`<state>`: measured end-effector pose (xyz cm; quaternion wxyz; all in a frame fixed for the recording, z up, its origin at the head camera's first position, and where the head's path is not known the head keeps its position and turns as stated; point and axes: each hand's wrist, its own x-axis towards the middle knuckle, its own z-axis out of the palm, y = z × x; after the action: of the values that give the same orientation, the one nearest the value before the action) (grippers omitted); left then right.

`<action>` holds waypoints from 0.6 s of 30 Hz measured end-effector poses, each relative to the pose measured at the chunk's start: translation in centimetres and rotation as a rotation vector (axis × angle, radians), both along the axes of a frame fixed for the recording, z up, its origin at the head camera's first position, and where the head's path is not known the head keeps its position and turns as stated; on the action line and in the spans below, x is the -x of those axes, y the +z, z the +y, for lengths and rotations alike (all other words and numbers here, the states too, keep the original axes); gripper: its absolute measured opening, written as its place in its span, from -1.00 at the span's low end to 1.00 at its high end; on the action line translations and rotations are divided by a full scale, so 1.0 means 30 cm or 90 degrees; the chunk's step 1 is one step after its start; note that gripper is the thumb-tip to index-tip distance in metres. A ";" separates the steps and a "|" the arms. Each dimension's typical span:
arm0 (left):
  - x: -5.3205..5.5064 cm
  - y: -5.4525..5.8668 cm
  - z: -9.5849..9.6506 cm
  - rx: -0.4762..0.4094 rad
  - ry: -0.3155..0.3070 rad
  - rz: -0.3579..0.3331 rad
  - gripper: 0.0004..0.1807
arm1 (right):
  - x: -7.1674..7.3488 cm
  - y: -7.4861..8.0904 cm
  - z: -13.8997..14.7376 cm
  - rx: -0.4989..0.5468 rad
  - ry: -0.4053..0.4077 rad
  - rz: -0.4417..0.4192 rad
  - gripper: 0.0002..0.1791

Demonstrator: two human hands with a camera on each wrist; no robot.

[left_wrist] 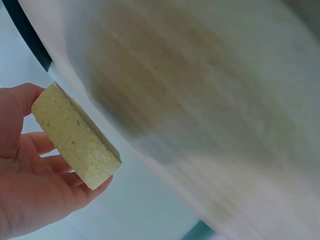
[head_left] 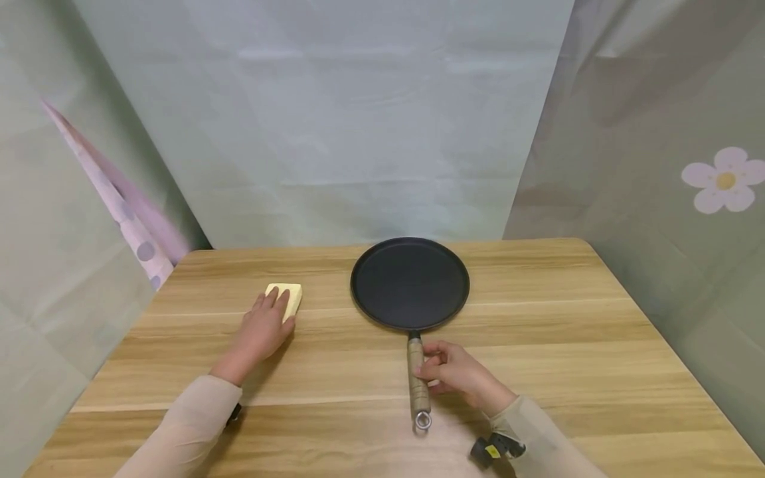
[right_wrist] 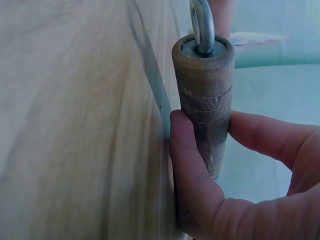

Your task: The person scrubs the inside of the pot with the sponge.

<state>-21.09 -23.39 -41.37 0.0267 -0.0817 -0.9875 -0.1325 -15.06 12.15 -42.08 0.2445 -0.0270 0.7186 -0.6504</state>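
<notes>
Right hand [head_left: 459,373]: your thumb and fingers close on opposite sides of the wooden handle [right_wrist: 207,95], a pinch more than a full wrap, little gap to spare. Right wrist view puts a fingertip between handle and table [head_left: 538,345], so the handle's end sits clear of the wood. Left hand [head_left: 264,326]: you grip the yellow sponge [left_wrist: 75,137], thumb at one end, fingers spread along and round the other; whether it touches the table, can't tell.

Handle points back toward you, metal ring [head_left: 423,421] at the near end. Black pan [head_left: 410,283] lies face up at the table's far edge, right of the sponge and well apart from it. Sponge is toward the far left.

Step in hand, my judgement: taking hold, one thing per hand, sponge and pan not in contact. Next move seems to call for a fuller grip, since a pinch near mid-handle may let the pan's round end dip or twist; bringing the two together needs sideways travel. Beyond the table, pale sheets [head_left: 358,119], a flower print [head_left: 726,180] on the right one.
</notes>
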 end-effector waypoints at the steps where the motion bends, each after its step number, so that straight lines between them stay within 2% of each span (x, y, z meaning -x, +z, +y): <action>1: 0.001 0.000 0.003 0.000 0.000 0.003 -0.35 | 0.000 -0.001 0.000 -0.001 0.000 0.001 -0.39; 18: 0.022 0.018 0.096 -0.017 -0.038 0.053 -0.37 | -0.002 0.001 -0.002 -0.006 -0.006 -0.007 -0.39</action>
<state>-21.76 -20.50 -40.84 0.0651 -0.1164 -0.9807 -0.1431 -14.99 12.07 -42.04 0.2456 -0.0185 0.7203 -0.6485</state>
